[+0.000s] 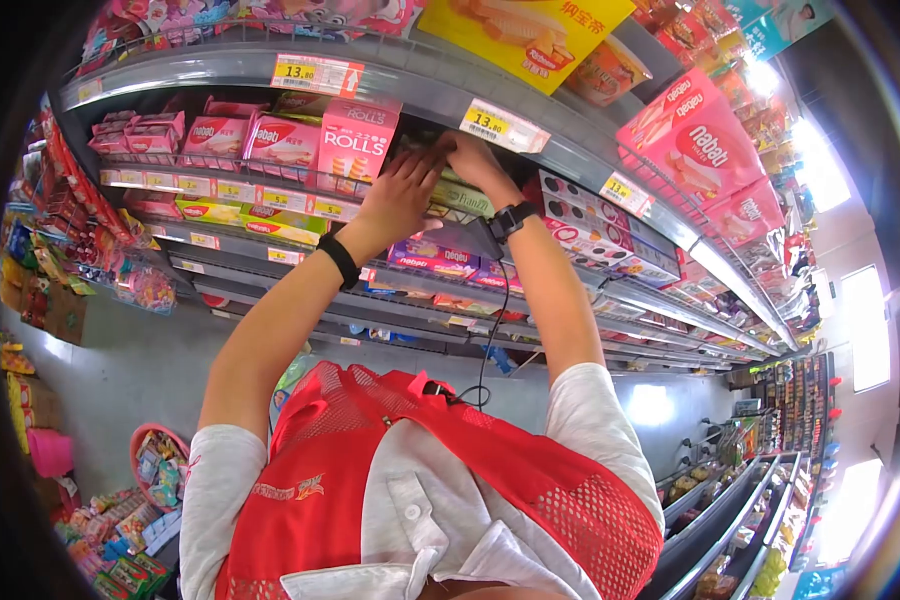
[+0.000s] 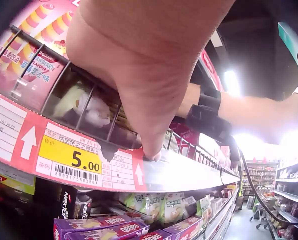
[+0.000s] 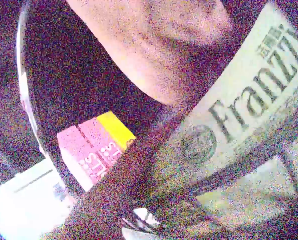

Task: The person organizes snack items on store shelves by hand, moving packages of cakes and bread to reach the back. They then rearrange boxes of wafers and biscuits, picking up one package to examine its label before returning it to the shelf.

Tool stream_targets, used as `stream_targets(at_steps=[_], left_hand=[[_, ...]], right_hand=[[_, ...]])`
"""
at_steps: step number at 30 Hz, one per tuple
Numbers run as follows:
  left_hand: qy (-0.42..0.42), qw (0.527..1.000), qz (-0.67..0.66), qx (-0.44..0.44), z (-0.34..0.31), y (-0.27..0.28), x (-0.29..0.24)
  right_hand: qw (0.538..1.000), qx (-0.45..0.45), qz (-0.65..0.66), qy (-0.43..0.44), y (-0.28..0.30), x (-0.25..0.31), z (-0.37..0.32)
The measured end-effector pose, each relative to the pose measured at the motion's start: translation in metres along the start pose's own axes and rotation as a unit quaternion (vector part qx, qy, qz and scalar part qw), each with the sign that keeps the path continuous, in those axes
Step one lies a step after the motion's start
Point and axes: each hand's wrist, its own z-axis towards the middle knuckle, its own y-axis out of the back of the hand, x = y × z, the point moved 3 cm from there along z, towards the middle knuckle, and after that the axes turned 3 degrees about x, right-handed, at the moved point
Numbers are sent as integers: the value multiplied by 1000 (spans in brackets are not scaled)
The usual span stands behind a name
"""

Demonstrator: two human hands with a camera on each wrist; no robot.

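Note:
My left hand (image 1: 402,192) reaches over the wire rail (image 2: 84,107) of a middle shelf, its fingers stretched toward the back. In the left wrist view its thumb side hangs at the rail, beside a yellow 5.00 price tag (image 2: 69,159). My right hand (image 1: 477,162) reaches into the same dark gap from the right; its fingertips are hidden, so I cannot tell what they hold. A pale green Franzzi package (image 1: 462,197) lies just below the hands. In the grainy right wrist view, the Franzzi package (image 3: 259,85) slants beside the right hand (image 3: 159,45).
A pink Rolls box (image 1: 355,145) stands left of the hands, with pink nabati packs (image 1: 213,138) farther along. The metal shelf edge (image 1: 410,75) runs above them. Purple nabati boxes (image 1: 435,258) sit on the shelf below. A black cable (image 1: 500,330) hangs from the right wrist.

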Motion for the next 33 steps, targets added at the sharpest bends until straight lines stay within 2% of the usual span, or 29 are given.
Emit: stream_targets(at_steps=[5, 8, 9, 12, 13, 16, 17, 20, 23, 26, 27, 30, 33], left_hand=[[22, 1000, -4, 6, -2, -4, 2], [27, 1000, -4, 9, -3, -6, 2], [24, 1000, -2, 2, -4, -8, 3], [11, 1000, 8, -9, -5, -13, 4], [8, 1000, 13, -11, -5, -13, 4], [6, 1000, 26, -4, -7, -16, 4], [7, 1000, 23, -8, -7, -15, 5], [7, 1000, 19, -15, -8, -15, 4], [10, 999, 30, -13, -9, -20, 3], [16, 999, 41, -6, -9, -16, 1], [17, 999, 43, -3, -9, -13, 0], [21, 999, 44, -5, -9, -11, -1], [24, 999, 40, 0, -9, -14, 0]], right_hand=[[1000, 14, 15, 15, -3, 1, 6], [998, -29, -54, -29, 5, -36, 21], [992, -36, -110, -51, 9, -44, 26], [955, -60, -287, -40, 10, -54, 21], [957, 9, -286, -47, 7, -67, 30], [946, 50, -314, -71, 6, -91, 40], [953, 22, -302, -18, -11, -138, 57], [964, 30, -263, -6, -18, -151, 64], [958, 93, -270, -16, 3, -72, 46], [966, 108, -233, -10, -7, -76, 57], [974, 102, -201, -13, 0, -44, 45], [984, 71, -158, 34, -6, -40, 48], [993, 62, -95, 30, -10, -31, 51]])
